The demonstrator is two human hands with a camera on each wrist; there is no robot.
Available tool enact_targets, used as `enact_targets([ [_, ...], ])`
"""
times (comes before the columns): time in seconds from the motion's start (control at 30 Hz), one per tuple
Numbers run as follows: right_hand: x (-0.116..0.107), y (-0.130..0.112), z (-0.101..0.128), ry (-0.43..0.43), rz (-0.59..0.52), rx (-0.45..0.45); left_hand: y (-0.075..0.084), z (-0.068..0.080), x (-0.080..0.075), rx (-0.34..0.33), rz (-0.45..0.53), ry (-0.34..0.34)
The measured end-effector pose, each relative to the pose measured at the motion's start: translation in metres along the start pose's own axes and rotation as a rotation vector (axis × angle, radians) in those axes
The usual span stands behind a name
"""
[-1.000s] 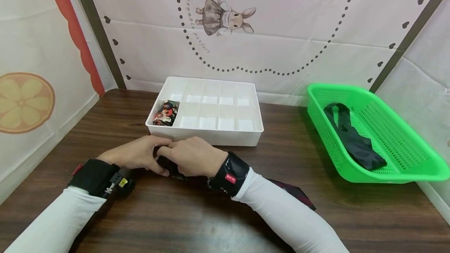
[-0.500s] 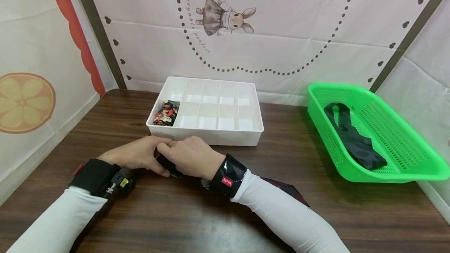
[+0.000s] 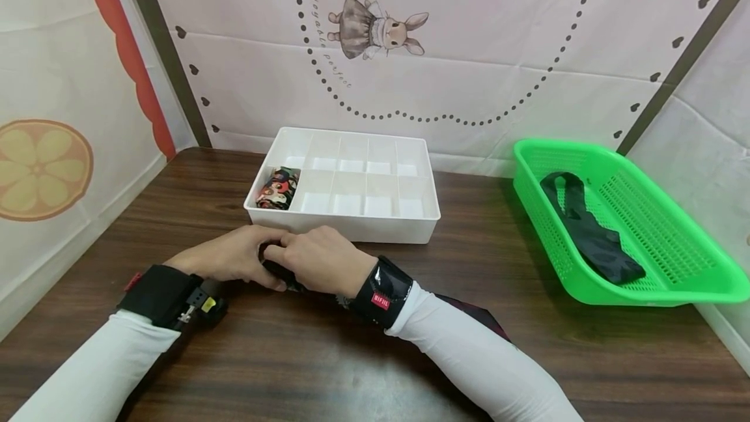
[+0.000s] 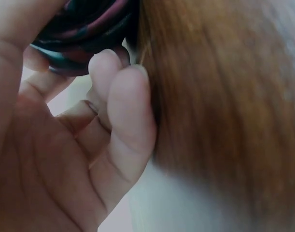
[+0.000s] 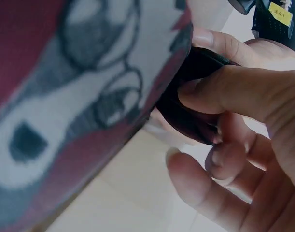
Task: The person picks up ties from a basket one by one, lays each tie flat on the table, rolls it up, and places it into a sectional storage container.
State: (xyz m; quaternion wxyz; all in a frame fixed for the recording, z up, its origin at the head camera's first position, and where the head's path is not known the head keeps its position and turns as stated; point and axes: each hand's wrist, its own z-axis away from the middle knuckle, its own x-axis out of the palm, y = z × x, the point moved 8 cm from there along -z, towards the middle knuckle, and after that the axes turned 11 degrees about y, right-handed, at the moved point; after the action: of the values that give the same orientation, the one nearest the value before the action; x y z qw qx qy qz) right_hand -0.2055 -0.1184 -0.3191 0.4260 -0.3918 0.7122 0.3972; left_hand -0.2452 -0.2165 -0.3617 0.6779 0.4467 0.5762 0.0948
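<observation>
Both hands work on one dark necktie [image 3: 477, 314], which is partly rolled up. My left hand [image 3: 237, 256] curls its thumb and fingers round the rolled part, seen in the left wrist view as a dark coil [image 4: 87, 38] with pinkish streaks. From the other side, my right hand [image 3: 322, 262] pinches the same roll [image 5: 200, 104] between thumb and fingers. The loose length runs under my right forearm, its pointed end showing beyond the sleeve. Up close in the right wrist view, its cloth [image 5: 89, 92] is wine red with a grey and white cartoon figure. The hands cover most of the roll.
Just beyond the hands stands a white divided box [image 3: 346, 226]; a rolled, colourful patterned cloth [image 3: 278, 189] fills its front left compartment. To the right is a green basket [image 3: 662, 220] with a black necktie [image 3: 594, 236] in it. Fabric walls [image 3: 469, 31] enclose the wooden table [image 3: 293, 370].
The necktie's pointed end has drawn leftward, closer to the hands and further under my right forearm. The hands have shifted only slightly around the roll.
</observation>
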Motion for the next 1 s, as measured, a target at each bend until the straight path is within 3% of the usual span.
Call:
enact_targets([
  [0.37,-0.0037,0.0007,0.0009,0.059,0.017,0.001,0.0021,-0.002,0.0009,0.035,0.003,0.004],
  [0.63,-0.0008,0.0059,0.0051,-0.038,-0.037,0.04,-0.0001,-0.0008,0.0025,0.002,0.022,-0.011],
  [0.87,-0.0065,0.0041,0.0039,0.078,0.068,0.028,0.0019,0.0006,-0.001,0.014,0.04,-0.019],
  [1.0,-0.0058,0.0033,0.0042,0.055,0.072,0.02,-0.0003,0.0022,-0.0009,-0.001,0.08,-0.029],
])
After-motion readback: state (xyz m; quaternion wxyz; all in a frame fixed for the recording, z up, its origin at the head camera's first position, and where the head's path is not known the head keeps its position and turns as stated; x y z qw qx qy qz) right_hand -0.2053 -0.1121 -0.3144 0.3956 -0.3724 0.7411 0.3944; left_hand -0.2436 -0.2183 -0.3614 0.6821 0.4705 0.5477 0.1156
